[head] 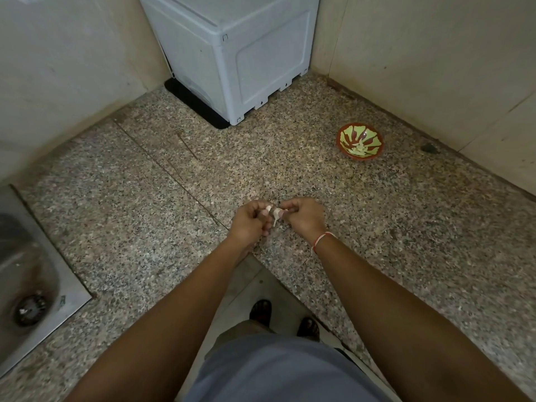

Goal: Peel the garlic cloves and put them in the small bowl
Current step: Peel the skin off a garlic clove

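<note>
No legible text, labels, brand marks or nos. anywhere in the frame. The grey appliance box at upper centre shows only plain moulded panels, w/ no readable markings. The small bowl at upper right carries a red-and-green painted pattern, no lettering.

Half-peeled garlic clove (skin dangling); distant red-green small bowl.
</note>
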